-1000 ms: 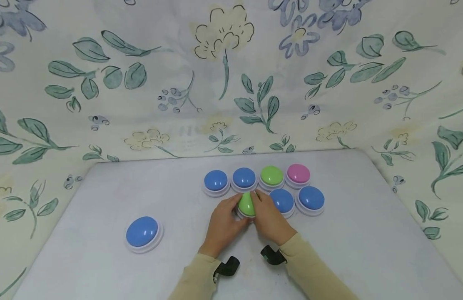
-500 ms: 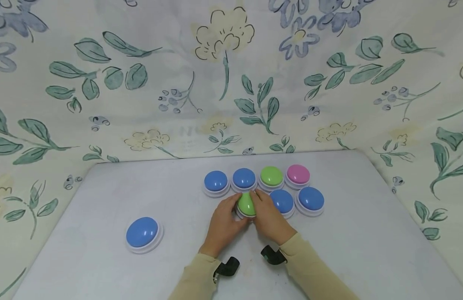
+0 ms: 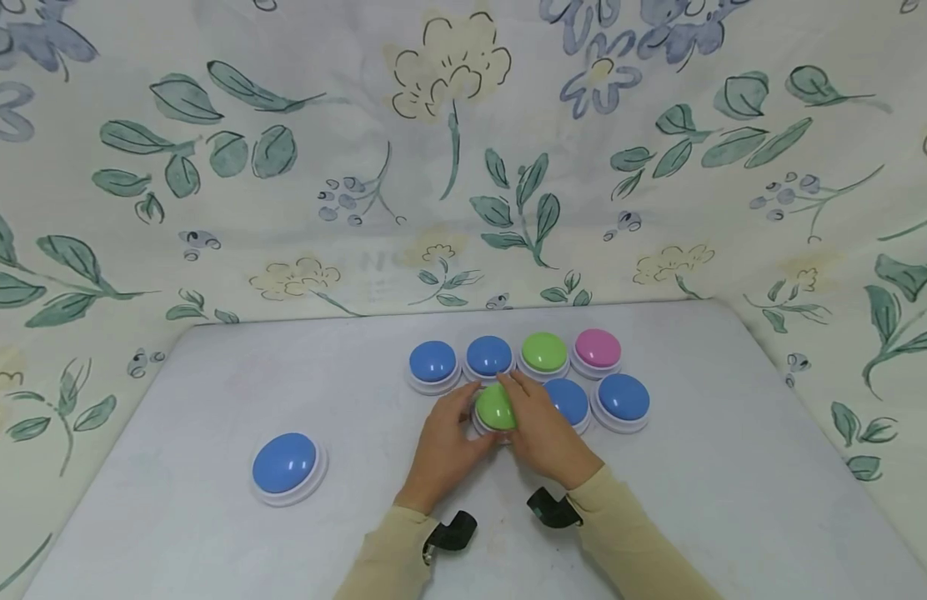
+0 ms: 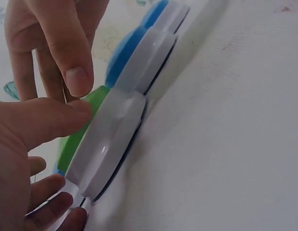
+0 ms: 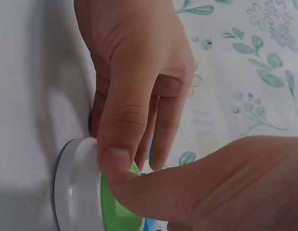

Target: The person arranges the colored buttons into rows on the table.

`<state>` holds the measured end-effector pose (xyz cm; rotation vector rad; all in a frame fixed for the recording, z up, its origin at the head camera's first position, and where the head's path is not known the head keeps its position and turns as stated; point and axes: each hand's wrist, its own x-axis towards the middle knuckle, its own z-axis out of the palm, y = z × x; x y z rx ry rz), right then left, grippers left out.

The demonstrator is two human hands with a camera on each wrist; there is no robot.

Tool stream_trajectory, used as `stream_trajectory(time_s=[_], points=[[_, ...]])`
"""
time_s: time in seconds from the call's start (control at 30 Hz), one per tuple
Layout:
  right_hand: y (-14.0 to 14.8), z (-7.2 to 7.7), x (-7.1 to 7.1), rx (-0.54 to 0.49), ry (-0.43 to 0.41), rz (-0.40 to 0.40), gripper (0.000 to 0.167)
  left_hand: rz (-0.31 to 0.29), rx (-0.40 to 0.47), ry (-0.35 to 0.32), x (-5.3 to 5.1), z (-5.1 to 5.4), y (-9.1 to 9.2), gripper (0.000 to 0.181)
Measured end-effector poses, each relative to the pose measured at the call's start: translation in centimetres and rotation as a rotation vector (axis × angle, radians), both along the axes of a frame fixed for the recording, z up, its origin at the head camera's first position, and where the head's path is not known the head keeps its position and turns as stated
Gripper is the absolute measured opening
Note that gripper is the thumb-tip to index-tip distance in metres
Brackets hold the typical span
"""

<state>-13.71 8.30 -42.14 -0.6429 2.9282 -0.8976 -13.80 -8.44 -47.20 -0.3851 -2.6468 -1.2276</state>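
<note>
Both hands surround a green dome push button [image 3: 496,407] with a white round base, which stands on the white table. My left hand [image 3: 444,446] holds it from the left, thumb at the near side, fingers reaching behind. My right hand [image 3: 546,429] holds it from the right, its fingertips on the dome's right side. The two thumbs meet in front of the button, as the left wrist view shows at the green dome [image 4: 74,147] and its white base [image 4: 108,142]. Just right is a blue push button [image 3: 567,402], partly hidden by the right hand.
Behind stands a row: two blue buttons, the nearer one [image 3: 489,357], a green button [image 3: 543,352] and a pink button [image 3: 598,348]. Another blue button [image 3: 623,397] ends the front row at right. One blue button [image 3: 284,464] sits alone at left. Floral cloth [image 3: 433,250] hangs behind.
My right hand has shifted slightly to the right, uncovering more of the green dome. My left hand has moved only a little; the other buttons have not moved.
</note>
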Motion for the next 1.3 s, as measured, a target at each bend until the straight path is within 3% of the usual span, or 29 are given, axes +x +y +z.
stream_trajectory(time_s=[0.33, 0.47, 0.77, 1.03, 1.3], points=[[-0.2, 0.6, 0.1, -0.018, 0.011, 0.004, 0.078, 0.046, 0.048, 0.024, 0.0, 1.9, -1.5, 0.071], [-0.6, 0.7, 0.1, -0.064, -0.004, -0.006, 0.078, 0.076, 0.050, 0.000, 0.3, 2.6, -2.3, 0.071], [-2.2, 0.4, 0.3, -0.120, 0.000, 0.026, 0.075, 0.140, -0.044, -0.041, 1.6, 3.7, -5.8, 0.071], [-3.2, 0.7, 0.2, -0.126, -0.028, 0.045, 0.071, 0.172, -0.057, -0.102, 2.8, 5.2, -8.2, 0.074], [-5.0, 0.9, 0.0, -0.103, -0.046, 0.066, 0.072, 0.178, -0.082, -0.032, 4.1, 6.0, -9.9, 0.073]])
